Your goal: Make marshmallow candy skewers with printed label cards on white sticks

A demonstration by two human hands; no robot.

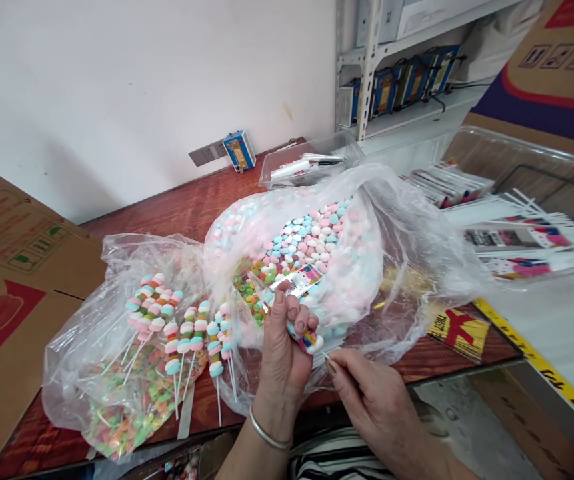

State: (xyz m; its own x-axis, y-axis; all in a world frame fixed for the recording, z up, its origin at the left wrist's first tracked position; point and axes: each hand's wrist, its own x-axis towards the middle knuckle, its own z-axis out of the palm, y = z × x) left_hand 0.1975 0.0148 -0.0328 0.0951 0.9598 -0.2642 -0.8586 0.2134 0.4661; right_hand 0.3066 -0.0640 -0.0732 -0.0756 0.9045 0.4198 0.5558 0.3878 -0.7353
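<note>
My left hand, with a bangle at the wrist, is closed around a small printed plastic candy wrapper. A white candy end shows at the wrapper's lower edge. Thumb and forefinger of my right hand pinch a thin white lollipop stick just below it. Behind both hands lies a large clear bag of pastel candies, pink, blue and white, with green and orange gummies at its front. Several candy skewers on sticks rest to the left of my left hand.
A second clear bag of gummies lies left. Cardboard boxes flank the wooden table. At the back is a plastic tray with tubes. Printed wrappers and white sticks are on the right, near yellow tape.
</note>
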